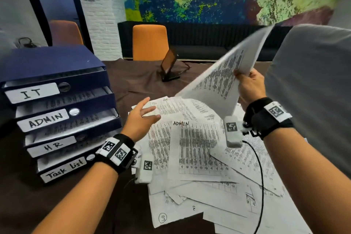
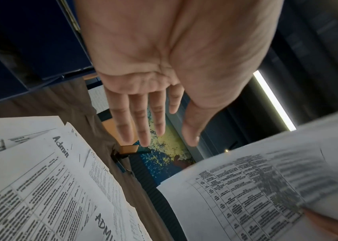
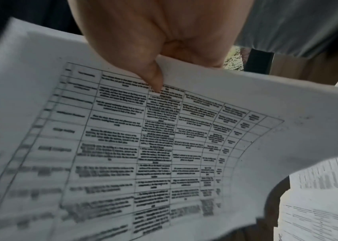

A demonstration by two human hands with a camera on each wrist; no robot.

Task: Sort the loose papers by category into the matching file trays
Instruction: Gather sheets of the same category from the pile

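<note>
right hand: the right hand (image 1: 249, 85) pinched one sheet (image 1: 224, 80) by its edge, thumb (image 3: 153, 78) on the printed side, and held it up in the air over the pile.
left hand: the left hand (image 1: 141, 119) was wide, fingers (image 2: 139, 124) straight, holding nothing, low over the pile (image 1: 199, 154) and just right of the trays.
trays: the blue trays (image 1: 57, 112) stood to the left of the left hand, one above the other.
step: it looked like the sheet was being read to find its group.
how to do it well: i think it was best to turn the sheet flat and find the word at its top first. then take it with both hands and slide it in straight, so it did not bend.
sheet writing: a table of small print, too blurry to read. i could not see its group word.
tray labels: "it", "admin", "hr", "task list", top to bottom.
pile writing: "admin" on the top paper (image 1: 197, 146), and "admin" on another under the left hand.
</note>
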